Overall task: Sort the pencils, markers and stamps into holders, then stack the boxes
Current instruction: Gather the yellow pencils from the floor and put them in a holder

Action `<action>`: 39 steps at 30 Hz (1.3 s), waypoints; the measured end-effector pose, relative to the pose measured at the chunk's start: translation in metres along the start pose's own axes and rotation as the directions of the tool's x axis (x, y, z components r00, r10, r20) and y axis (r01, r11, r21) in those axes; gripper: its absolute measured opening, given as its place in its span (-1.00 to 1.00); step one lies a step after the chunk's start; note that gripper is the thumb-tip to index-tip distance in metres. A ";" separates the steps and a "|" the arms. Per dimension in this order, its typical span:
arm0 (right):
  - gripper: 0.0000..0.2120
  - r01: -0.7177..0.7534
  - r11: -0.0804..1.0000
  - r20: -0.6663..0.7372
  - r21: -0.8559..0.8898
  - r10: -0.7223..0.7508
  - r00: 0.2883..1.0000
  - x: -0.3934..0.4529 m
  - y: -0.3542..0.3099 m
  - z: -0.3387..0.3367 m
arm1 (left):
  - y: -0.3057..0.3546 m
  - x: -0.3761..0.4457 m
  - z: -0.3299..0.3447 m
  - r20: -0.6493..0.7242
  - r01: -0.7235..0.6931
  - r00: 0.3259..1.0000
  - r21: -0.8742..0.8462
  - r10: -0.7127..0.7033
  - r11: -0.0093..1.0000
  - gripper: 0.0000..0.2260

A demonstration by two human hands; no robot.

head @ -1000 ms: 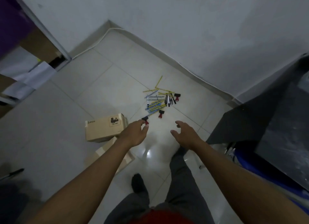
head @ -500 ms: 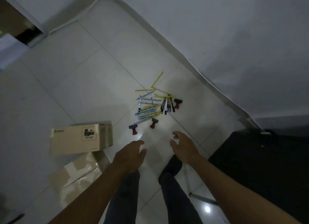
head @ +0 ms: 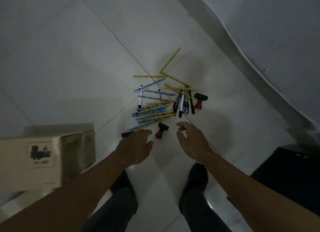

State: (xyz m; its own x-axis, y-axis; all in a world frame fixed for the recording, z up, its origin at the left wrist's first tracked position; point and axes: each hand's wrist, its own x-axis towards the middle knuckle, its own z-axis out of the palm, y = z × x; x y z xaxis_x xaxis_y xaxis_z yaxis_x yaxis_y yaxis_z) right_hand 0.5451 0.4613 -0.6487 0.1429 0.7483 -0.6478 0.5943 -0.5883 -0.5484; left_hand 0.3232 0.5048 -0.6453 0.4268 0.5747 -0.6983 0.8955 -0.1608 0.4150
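Observation:
A loose heap of yellow and blue pencils [head: 153, 113] lies on the pale tiled floor, with several black and white markers [head: 181, 102] at its right side. One red-handled stamp [head: 161, 129] lies between my hands, a second stamp [head: 199, 100] at the heap's right, and a third stamp [head: 127, 133] is partly hidden by my left fingers. My left hand [head: 136, 147] hovers with relaxed fingers just short of the heap, holding nothing. My right hand [head: 191, 141] reaches forward, fingers loosely bent and empty.
A cardboard box [head: 43, 155] stands at the left, close to my left forearm. The wall base [head: 259, 72] runs diagonally at the upper right. A dark object [head: 290, 176] fills the lower right corner. My two feet [head: 197, 178] stand below the hands.
The view has tilted down and closed in on the heap. Both hands have advanced toward the pencils and stamps; my left fingers now cover part of the nearest stamp.

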 end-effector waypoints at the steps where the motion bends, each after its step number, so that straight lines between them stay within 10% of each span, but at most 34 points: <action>1: -0.67 0.027 0.999 0.001 -0.019 -0.027 1.000 0.022 0.012 0.008 | -0.006 0.022 0.010 -0.023 -0.028 0.999 0.032 0.029 0.999 -0.54; 7: -0.67 0.218 0.936 -0.060 -0.278 -0.243 0.968 0.125 0.078 0.028 | -0.033 0.125 0.058 -0.144 -0.167 0.969 0.219 0.201 0.961 -0.54; 15: -0.59 0.366 0.719 -0.222 -0.591 -0.582 0.783 0.229 0.093 0.005 | -0.070 0.210 0.044 -0.361 -0.388 0.748 0.444 0.557 0.808 -0.81; 24: -0.56 0.294 0.457 0.015 -0.839 -0.520 0.854 0.284 0.078 0.002 | -0.091 0.235 0.038 -0.241 -0.314 0.839 0.518 0.488 0.796 -0.71; 32: -0.81 0.236 0.516 -0.062 -0.823 -0.495 0.867 0.276 0.083 0.009 | -0.091 0.241 0.051 -0.189 -0.285 0.900 0.426 0.393 0.859 -0.80; 39: -0.80 0.398 0.775 -0.151 -0.491 -0.525 0.837 0.269 0.082 -0.010 | -0.090 0.241 0.040 -0.168 -0.388 0.871 0.341 0.462 0.856 -0.80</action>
State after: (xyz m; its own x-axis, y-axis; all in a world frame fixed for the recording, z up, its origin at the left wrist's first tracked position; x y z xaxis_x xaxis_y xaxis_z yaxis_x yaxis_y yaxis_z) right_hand 0.6402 0.6170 -0.8629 -0.0732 0.9819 -0.1745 0.9061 -0.0076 -0.4231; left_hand 0.3503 0.6255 -0.8741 0.7642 0.5608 -0.3187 0.6439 -0.6348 0.4272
